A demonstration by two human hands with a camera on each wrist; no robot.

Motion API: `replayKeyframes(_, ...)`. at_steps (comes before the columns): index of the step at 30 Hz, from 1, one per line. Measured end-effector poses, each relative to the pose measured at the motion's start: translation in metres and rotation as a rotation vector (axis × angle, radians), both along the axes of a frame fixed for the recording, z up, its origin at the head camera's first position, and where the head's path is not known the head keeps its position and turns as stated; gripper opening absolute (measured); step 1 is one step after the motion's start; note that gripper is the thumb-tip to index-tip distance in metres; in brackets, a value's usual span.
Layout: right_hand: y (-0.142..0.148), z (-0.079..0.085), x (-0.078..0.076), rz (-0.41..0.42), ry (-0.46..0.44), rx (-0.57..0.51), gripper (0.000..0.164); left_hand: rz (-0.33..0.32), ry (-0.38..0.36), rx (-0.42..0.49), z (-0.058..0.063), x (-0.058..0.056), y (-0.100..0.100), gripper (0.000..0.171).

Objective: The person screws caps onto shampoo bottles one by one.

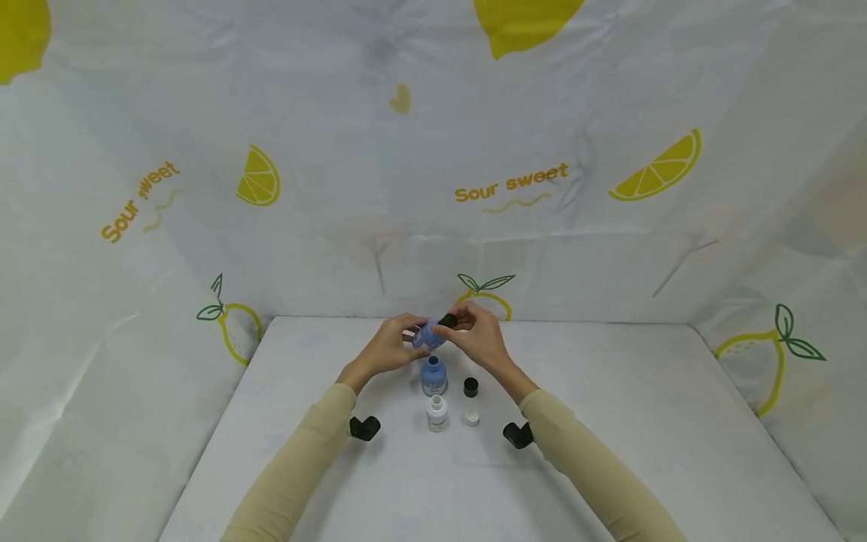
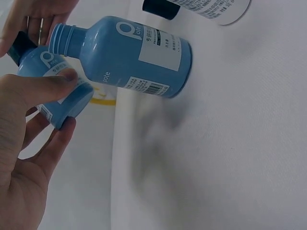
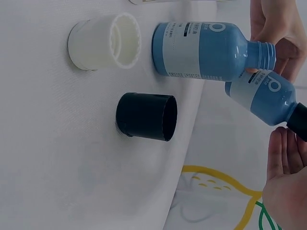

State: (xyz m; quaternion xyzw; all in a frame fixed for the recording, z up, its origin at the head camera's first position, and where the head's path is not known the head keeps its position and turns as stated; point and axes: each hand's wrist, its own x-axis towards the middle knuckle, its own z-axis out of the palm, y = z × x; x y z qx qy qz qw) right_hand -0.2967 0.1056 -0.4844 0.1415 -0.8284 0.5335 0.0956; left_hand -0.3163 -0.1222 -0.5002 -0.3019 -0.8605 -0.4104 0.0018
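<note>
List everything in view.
Held Pote bottle: 1, blue, midair
Its cap: 1, black, at neck
Uncapped Pote bottle: 1, blue, on table
Second uncapped bottle: 1, white, nearer person
Loose cap: 1, black, beside uncapped Pote bottle
Second loose cap: 1, white, beside white bottle
Table: 1, white, below
Lemon-print backdrop: 1, white, behind table
Angled pieces: 2, black, by forearms
Sleeves: 2, beige, forearms
Left hand: 1, gripping held bottle
Right hand: 1, pinching its cap

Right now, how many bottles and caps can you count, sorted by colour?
Blue bottles: 2 (one held, one standing)
White bottles: 1
Black caps: 2 (one in the right hand)
White caps: 1
Total: 6
</note>
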Motion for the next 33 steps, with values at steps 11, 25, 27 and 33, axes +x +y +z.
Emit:
replayKeyframes(11, 0.019, 0.0, -0.005, 0.301, -0.123, -0.206, 0.049, 0.006, -0.001, 0.005, 0.0, 0.001, -0.002, 0.059)
replayKeyframes(25, 0.019, 0.0, -0.008, 0.315, -0.098, -0.248, 0.039, 0.0, 0.006, -0.009, 0.004, 0.002, -0.001, 0.059)
replayKeyframes(27, 0.018, 0.001, -0.007, 0.296, -0.091, -0.245, 0.039, -0.002, 0.013, -0.003, 0.005, 0.003, -0.001, 0.058)
replayKeyframes(33, 0.013, 0.003, -0.005, 0.217, -0.106, -0.224, 0.039, -0.002, 0.021, -0.001, 0.007, 0.003, -0.001, 0.058)
